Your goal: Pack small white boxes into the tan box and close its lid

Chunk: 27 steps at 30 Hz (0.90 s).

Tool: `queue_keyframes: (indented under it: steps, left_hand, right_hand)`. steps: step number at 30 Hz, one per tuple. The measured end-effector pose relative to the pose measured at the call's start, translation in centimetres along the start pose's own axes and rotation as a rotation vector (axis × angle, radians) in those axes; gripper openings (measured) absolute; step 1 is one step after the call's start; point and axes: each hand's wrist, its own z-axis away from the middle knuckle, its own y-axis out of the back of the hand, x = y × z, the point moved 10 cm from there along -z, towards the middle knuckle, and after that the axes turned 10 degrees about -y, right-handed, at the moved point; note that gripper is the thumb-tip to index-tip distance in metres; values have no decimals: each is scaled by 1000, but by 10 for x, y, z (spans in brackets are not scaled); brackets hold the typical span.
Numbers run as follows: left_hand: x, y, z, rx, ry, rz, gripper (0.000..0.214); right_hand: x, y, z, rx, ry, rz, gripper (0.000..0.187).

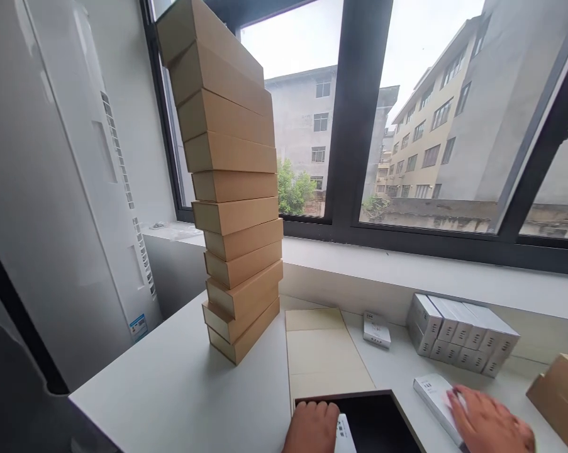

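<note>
Head view: a white table [165, 390] runs from its left-hand corner back to its far edge under the window sill. A flat white carton [433, 397] lies on its right-hand part, nearer the viewer than the block of white cartons [458, 333] by the far edge. The right hand [494, 420] is over the carton's near end, fingers across the top face; slight blur and the hidden thumb mean I cannot tell whether it is clamped.

The left hand [311, 429], fingers curled, is at the far left corner of a black-lined box [382, 425]. A white packet [345, 434] shows directly beside it, over the box interior; whether the hand grips packet or rim cannot be confirmed. The lid panel [328, 352] lies open towards the table's far edge.

Handling assessment: the flat white carton is judged light, fairly stiff, with smooth faces that may slip under flat fingers. Its walls would probably dent under a hard pinch. Best hold: thumb and fingers across the two long sides, near mid-length, clear of the end flaps.

Well apart, left of the lid panel, a leaning stack of brown boxes [243, 211] stands on the table.
</note>
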Motion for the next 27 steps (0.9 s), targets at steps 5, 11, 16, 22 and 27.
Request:
queue_keyframes:
  steps: [5,11,16,22,27]
  left_hand:
    - [-1,0,15,-52,19,-48,50]
    - [-3,-2,16,-80,-38,-38,51]
    - [2,-1,19,-94,-32,9,45]
    - [0,-3,19,-123,-16,43,49]
    - [-2,-4,20,-33,-131,108,71]
  right_hand:
    - [-97,-10,-18,-131,96,108,81]
    - [-170,-66,-76,-341,24,203,62]
    - [-169,-107,-90,-324,-240,339,75]
    - [-173,-103,-86,-260,-226,376,61]
    - [-147,-19,-59,-153,-13,310,48]
